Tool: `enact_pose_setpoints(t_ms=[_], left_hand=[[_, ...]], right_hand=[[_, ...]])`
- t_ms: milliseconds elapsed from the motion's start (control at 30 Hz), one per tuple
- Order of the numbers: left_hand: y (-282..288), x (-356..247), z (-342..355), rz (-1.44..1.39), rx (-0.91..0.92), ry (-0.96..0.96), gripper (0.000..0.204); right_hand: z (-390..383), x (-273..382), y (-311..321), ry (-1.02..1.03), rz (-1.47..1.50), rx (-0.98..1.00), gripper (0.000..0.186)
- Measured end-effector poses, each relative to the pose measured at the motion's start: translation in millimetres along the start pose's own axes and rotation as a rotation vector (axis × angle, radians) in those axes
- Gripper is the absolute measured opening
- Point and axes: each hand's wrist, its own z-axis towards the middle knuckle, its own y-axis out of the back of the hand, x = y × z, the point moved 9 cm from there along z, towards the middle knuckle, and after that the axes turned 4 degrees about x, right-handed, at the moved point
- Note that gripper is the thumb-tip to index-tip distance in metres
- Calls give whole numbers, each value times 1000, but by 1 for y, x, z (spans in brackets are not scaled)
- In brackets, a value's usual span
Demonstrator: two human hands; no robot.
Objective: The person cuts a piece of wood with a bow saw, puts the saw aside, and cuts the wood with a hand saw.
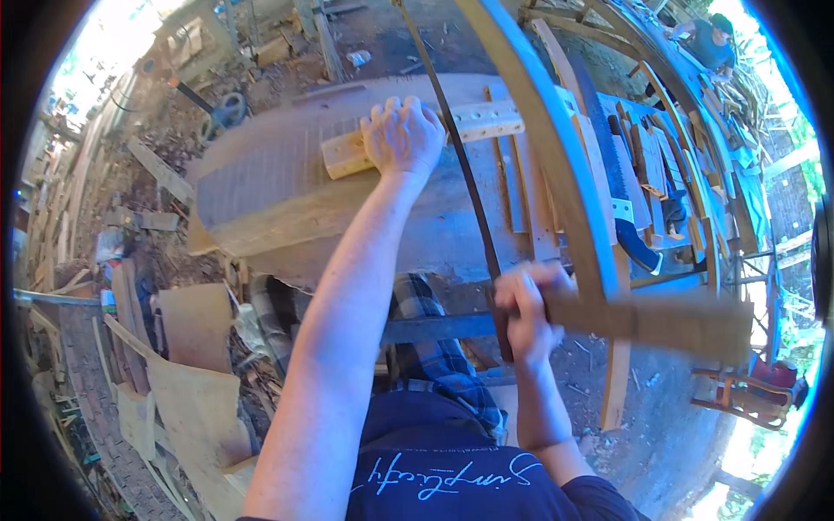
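My left hand [401, 139] grips a pale wooden strip [482, 117] with a row of holes, lying across a wide wooden bench top [252, 200]. Just right of that hand, the dark narrow blade [476, 208] of a wooden frame saw crosses the strip; whether it touches the wood I cannot tell. My right hand [530, 317] is closed round the lower end of the saw near its blade. The saw's curved frame [566, 182] rises to the top edge, and its lower wooden part is blurred.
A handsaw [643, 252] and several boards [651, 156] lie on the right. A person [708, 48] is at the far upper right. A tool with black wheels [221, 113] sits at upper left. Scrap sheets [187, 373] lean at lower left, and a chair [751, 391] stands at lower right.
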Motion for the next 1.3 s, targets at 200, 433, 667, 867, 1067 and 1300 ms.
enact_pose_setpoints(t_ms=[200, 433, 667, 867, 1067, 1300], left_hand=[[15, -11, 11, -71, -78, -132, 13], [-8, 6, 2, -88, -32, -63, 12], [21, -14, -8, -222, -471, -131, 9], [-2, 1, -4, -256, -69, -102, 9], [-6, 1, 1, -204, 2, 41, 9], [-9, 9, 13, -172, -43, -12, 12]], right_hand=[[-33, 24, 22, 134, 63, 22, 11], [44, -19, -22, 28, -56, -11, 8], [-41, 20, 30, 182, 113, 15, 12], [51, -26, -26, 90, 12, -28, 13], [-24, 6, 23, 92, -68, -5, 14], [-26, 21, 9, 28, 23, -49, 16]])
